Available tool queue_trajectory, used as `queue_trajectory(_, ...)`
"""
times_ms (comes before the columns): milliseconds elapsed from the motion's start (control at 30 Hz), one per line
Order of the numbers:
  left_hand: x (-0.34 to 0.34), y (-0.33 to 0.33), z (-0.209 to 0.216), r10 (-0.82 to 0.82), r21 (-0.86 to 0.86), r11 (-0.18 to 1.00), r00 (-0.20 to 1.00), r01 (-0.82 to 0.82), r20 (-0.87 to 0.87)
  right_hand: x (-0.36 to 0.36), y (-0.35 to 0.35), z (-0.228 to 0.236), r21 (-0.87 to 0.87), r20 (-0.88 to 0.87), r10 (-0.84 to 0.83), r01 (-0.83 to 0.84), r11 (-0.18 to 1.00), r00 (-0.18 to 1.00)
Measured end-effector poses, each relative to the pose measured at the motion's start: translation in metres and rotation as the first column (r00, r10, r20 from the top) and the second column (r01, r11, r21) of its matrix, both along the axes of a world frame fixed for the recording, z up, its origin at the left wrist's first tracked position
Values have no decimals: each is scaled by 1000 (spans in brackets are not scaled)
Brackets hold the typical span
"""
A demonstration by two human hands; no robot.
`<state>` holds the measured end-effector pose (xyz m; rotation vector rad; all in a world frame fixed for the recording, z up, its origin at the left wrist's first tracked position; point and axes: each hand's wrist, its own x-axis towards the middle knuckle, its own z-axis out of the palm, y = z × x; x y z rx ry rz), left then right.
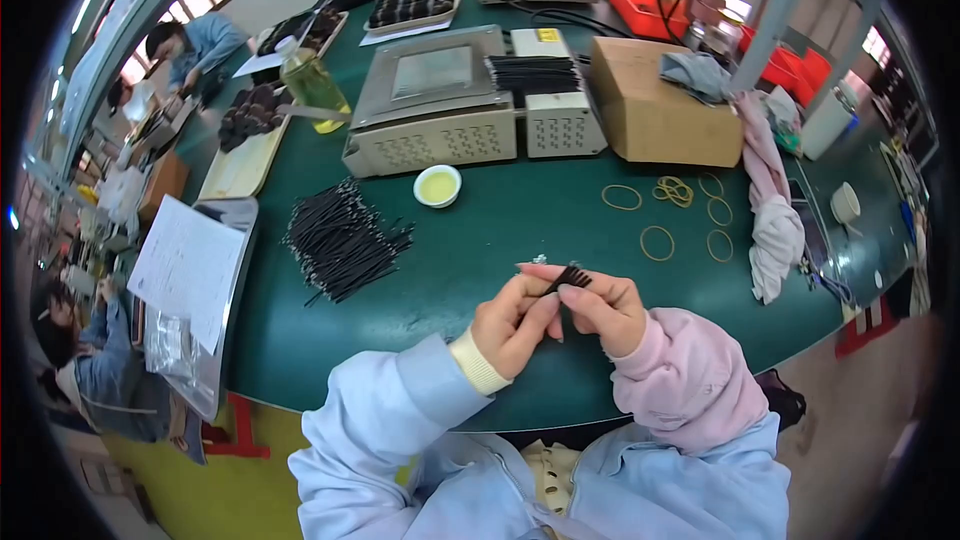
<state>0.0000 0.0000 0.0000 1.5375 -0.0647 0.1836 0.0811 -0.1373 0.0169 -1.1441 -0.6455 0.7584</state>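
Note:
Both of my hands meet near the front edge of the green table, pinching a small row of thin black wires (pixel 572 277) side by side. My left hand (pixel 510 325) grips the row with thumb and fingers. From the other side, my right hand (pixel 612 312) presses its thumb on the same wires. Most of their length is hidden by my fingers. To the left lies a loose pile of short black wires (pixel 345 240) with pale tips. Just beyond my fingers, tiny pale bits (pixel 540 259) lie on the tabletop.
Beyond the pile stands a small white cup (pixel 438 186) of yellowish liquid. Metal heating boxes (pixel 430 145), one bearing black wires (pixel 535 74), stand behind it beside a cardboard box (pixel 665 120). Rubber bands (pixel 657 243) lie at right. Papers (pixel 185 260) rest on a left-hand tray. People work leftward.

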Motion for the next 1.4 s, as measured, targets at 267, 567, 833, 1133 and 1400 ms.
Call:
queue_trajectory(267,2,-10,3,7,-28,1000,999,-9,-41,0,-2,-7,39,4,-99,99,994,995)
queue_trajectory(567,2,-9,0,54,-19,998,997,-55,-47,1,-4,0,-47,-26,-95,94,995,995)
queue_trajectory(833,-3,-13,-2,91,54,994,995,-93,41,-5,-4,-1,-93,23,-158,159,983,987)
queue_trajectory(1133,-4,-9,-1,8,-111,994,1000,-6,12,-4,-2,0,-14,-1,-102,102,995,995)
queue_trajectory(1400,1,-8,-7,47,-36,998,998,-45,46,-2,-3,2,-44,-89,-67,63,997,994)
